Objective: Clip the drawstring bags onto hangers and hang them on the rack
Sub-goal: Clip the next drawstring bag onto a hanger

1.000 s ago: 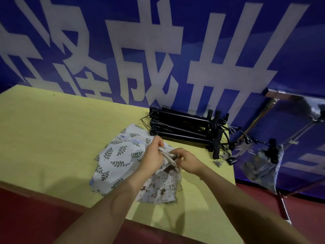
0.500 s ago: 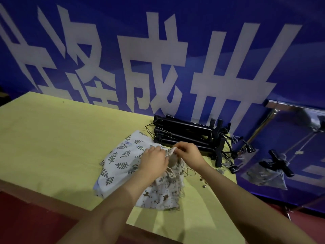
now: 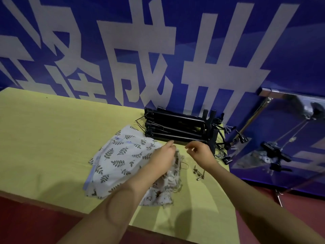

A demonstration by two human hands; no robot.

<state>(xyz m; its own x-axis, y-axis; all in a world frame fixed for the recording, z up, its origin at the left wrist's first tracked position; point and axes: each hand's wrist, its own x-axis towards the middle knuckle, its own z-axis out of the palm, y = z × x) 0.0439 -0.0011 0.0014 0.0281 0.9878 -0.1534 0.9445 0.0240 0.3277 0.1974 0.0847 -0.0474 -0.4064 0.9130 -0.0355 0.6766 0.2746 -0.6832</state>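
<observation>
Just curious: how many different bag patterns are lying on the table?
2: a leaf-print bag on the left and an animal-print bag under the left hand. More may be hidden beneath.

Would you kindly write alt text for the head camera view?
Two bare hands, left and right, hover over patterned drawstring bags on a yellow table. Black clip hangers are stacked behind, before a blue banner.

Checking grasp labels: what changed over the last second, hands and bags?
Both hands let go of the animal-print drawstring bag. The left hand and right hand moved up toward the stack of black clip hangers. The leaf-print bag and yellow table stayed put.
</observation>
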